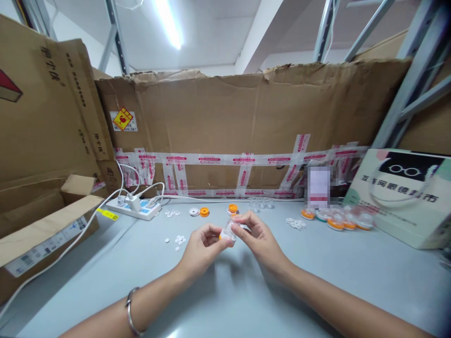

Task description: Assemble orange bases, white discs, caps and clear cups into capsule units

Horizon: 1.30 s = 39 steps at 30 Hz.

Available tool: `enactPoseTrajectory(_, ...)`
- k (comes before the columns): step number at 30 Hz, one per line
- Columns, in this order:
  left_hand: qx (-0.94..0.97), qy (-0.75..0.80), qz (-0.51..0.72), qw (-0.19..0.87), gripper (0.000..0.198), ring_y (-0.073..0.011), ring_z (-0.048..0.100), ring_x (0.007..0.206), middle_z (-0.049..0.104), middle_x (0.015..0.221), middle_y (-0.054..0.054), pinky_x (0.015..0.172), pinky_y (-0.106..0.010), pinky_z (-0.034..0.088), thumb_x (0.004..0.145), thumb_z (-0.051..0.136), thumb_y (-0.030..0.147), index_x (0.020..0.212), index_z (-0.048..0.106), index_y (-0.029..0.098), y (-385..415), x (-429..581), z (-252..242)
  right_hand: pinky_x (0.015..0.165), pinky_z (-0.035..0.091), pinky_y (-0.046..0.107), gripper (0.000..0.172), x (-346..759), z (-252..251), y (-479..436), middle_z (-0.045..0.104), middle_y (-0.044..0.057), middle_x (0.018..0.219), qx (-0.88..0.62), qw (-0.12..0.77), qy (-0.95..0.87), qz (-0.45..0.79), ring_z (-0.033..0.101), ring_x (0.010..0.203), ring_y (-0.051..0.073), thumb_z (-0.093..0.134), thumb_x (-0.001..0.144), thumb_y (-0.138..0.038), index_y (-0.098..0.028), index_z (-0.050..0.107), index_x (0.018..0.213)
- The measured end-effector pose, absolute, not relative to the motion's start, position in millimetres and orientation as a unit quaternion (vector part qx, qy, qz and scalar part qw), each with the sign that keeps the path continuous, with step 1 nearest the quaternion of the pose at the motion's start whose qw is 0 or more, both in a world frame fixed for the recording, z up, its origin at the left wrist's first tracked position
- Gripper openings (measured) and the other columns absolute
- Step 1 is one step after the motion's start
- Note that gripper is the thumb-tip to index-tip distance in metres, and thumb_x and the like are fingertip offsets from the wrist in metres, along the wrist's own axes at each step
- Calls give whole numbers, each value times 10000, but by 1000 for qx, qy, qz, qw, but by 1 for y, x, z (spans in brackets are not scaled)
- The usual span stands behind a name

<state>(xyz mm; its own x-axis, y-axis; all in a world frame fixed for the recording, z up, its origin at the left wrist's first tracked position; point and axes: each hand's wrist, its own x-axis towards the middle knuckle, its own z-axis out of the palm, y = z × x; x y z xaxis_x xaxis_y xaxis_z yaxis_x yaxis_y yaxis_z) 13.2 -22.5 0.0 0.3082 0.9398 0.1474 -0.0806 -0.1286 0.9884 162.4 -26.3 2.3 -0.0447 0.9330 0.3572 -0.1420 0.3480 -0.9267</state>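
Above the middle of the table my left hand (202, 244) grips a small round piece (225, 236) with a white body and an orange edge. My right hand (259, 237) pinches a clear plastic dome (230, 226) against the top of that piece. Whether the two parts are joined I cannot tell, as fingers cover the seam. Just beyond my hands lie an orange and white round part (232, 209) and several clear plastic domes (260, 204). A white ring (194, 212) and an orange ring (204, 212) are side by side to the left. Small white discs (180, 239) are scattered near my left hand.
Several dome-topped round pieces (347, 219) stand at the right, beside a printed carton (398, 202). White bits (295, 224) lie in a pile before them. A power strip (136, 206) with cables and an open cardboard box (45, 239) occupy the left. Tall cardboard (218, 117) closes the back.
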Motion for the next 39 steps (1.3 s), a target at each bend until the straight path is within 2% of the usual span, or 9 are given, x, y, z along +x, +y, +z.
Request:
enactPoseTrajectory(3, 585, 351, 456, 572, 282, -171, 628, 751, 650, 734, -28, 744, -290, 476, 647, 698, 359, 770, 587, 132, -23, 13, 0, 753, 439, 299, 255, 160, 5, -29, 589, 7, 836, -320, 582, -563, 492, 559, 835, 155, 680, 665, -382, -210, 500, 722)
enactPoseTrajectory(7, 596, 365, 467, 541, 279, -117, 589, 596, 588, 600, 24, 581, -216, 451, 605, 734, 319, 722, 561, 135, -25, 16, -3, 666, 423, 242, 276, 157, -1, -30, 507, -52, 670, -347, 633, -536, 438, 513, 660, 102, 731, 619, -305, -206, 477, 663)
enactPoseTrajectory(9, 597, 366, 466, 541, 281, -120, 595, 605, 595, 601, 19, 584, -215, 451, 603, 736, 316, 722, 559, 133, -25, 17, -3, 648, 416, 229, 276, 156, -2, -30, 491, -58, 658, -356, 637, -530, 432, 499, 644, 95, 748, 599, -287, -204, 492, 662)
enactPoseTrajectory(15, 592, 339, 468, 562, 264, -173, 634, 771, 663, 763, -46, 761, -292, 476, 671, 692, 337, 785, 578, 128, -24, 13, 0, 794, 430, 306, 206, 160, 4, -33, 608, 10, 845, -317, 602, -539, 497, 565, 856, 159, 664, 686, -378, -215, 569, 767)
enactPoseTrajectory(21, 585, 351, 464, 565, 298, -174, 637, 714, 662, 692, -30, 700, -282, 475, 626, 721, 360, 736, 555, 139, -25, 15, -1, 703, 448, 289, 239, 158, -1, -30, 543, -25, 697, -352, 640, -531, 430, 544, 716, 146, 740, 593, -336, -215, 546, 660)
enactPoseTrajectory(25, 580, 354, 475, 559, 307, -176, 638, 736, 664, 716, -31, 716, -280, 471, 614, 726, 367, 742, 561, 141, -26, 14, 0, 775, 444, 322, 218, 158, -2, -30, 594, 19, 852, -325, 614, -547, 466, 553, 877, 185, 675, 665, -387, -224, 545, 726)
enactPoseTrajectory(29, 585, 357, 471, 556, 315, -167, 632, 697, 654, 682, -26, 673, -266, 468, 608, 731, 363, 736, 551, 138, -25, 14, 0, 730, 448, 301, 246, 158, 0, -31, 567, -10, 794, -333, 614, -543, 466, 558, 804, 164, 716, 624, -354, -230, 521, 709)
enactPoseTrajectory(33, 579, 362, 476, 554, 331, -173, 635, 722, 661, 706, -31, 704, -278, 467, 605, 729, 381, 737, 547, 138, -24, 15, -1, 811, 427, 313, 214, 158, -1, -30, 571, 13, 921, -328, 607, -551, 470, 529, 954, 180, 672, 669, -381, -232, 539, 746)
enactPoseTrajectory(39, 584, 365, 465, 556, 352, -188, 643, 731, 666, 699, -35, 697, -285, 468, 601, 722, 410, 739, 540, 142, -23, 14, -2, 816, 428, 332, 244, 157, -3, -28, 597, 34, 947, -338, 612, -550, 458, 532, 985, 202, 688, 647, -392, -223, 525, 717)
